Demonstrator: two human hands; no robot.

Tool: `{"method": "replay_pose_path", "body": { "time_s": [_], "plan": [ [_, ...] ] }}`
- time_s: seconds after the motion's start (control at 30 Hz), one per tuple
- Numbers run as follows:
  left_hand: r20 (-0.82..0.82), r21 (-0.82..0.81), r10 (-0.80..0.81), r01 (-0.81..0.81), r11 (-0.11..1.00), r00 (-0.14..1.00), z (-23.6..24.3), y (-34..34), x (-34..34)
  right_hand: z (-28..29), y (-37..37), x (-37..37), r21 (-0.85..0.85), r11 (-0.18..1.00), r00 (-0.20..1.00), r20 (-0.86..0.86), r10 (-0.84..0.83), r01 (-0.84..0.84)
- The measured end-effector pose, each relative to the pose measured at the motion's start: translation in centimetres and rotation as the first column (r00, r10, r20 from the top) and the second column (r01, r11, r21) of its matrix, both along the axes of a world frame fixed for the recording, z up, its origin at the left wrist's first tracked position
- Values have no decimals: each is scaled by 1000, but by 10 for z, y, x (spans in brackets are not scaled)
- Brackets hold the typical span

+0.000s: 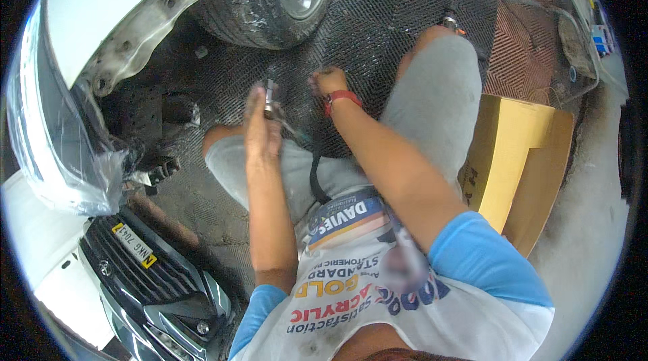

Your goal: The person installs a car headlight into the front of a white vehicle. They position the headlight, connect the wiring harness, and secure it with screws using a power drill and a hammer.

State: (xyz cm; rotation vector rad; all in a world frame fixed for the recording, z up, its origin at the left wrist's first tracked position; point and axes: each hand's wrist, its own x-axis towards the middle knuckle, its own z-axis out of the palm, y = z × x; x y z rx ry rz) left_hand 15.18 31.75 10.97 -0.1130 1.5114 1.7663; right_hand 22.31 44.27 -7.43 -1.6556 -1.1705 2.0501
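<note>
My left hand [262, 121] is closed around a small metallic cylindrical tool [269, 94], smeared by motion, so its exact kind does not show. The tool points up and away from my lap, above the dark ribbed mat [364, 17]. To its right, my right hand [329, 81] is curled with fingers pressed together, a red band [343, 98] at its wrist. Whatever those fingers hold, if anything, is hidden. Both hands are in front of my knees, apart from each other, facing a car tyre [246, 3] with a silver rim.
At left is the car's white fender [128, 37] with an exposed metal edge, beside a plastic-wrapped lamp [67, 131]. A black grille [135, 260] lies lower left. An open cardboard box [520, 165] stands by my right leg. A dark metal item with orange [450, 21] is near my right knee.
</note>
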Motion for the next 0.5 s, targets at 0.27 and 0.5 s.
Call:
{"method": "replay_pose_path", "body": {
  "time_s": [0.27, 0.5],
  "plan": [
    [293, -203, 78, -18, 979, 953, -99, 16, 38, -17, -11, 67, 141, 948, 940, 232, 250, -287],
    [-86, -119, 2, -13, 993, 996, -10, 29, 9, 87, -21, 27, 383, 823, 894, 18, 447, -419]
  ]
}}
